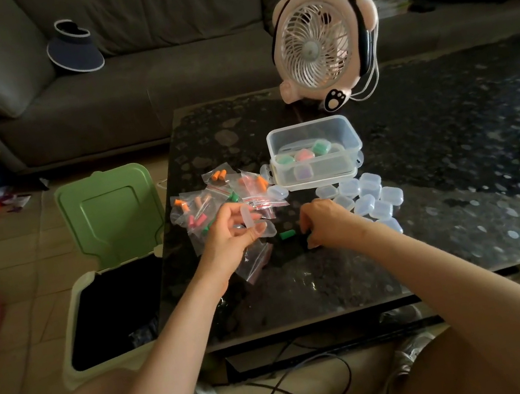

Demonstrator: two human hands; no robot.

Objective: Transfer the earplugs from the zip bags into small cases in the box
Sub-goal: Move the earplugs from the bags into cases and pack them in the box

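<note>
Hands both work over the near-left part of the dark table point(460, 196). Left hand point(232, 236) is raised off the surface, thumb and fingers curled round an open clear case point(251, 224) — lid hinged up, nothing coloured seen inside. Empty zip bag point(254, 262) hangs just below the left fingers; cannot tell whether they also pinch it. Right hand point(324, 222) is palm down, fingers bent, tips at the table surface. Whether they pinch anything cannot be told, since the tips are in shadow. One green earplug point(288, 234) lies on the table between the two sets of fingertips, just beside the right ones and apart from the left.

Beyond the left fingers: pile of zip bags point(217, 200) holding orange, pink and green earplugs. Beyond the right fingers: clear box point(333, 166), open-topped, with closed cases inside showing green, pink and purple contents. Just outside the right knuckles — cluster of empty small cases point(368, 198), touching one another.

Further back on the table, well apart from either hand, stands a pink fan point(315, 44). Off the table edge, left of the left wrist, is a green-lidded bin point(109, 216), lid raised.
</note>
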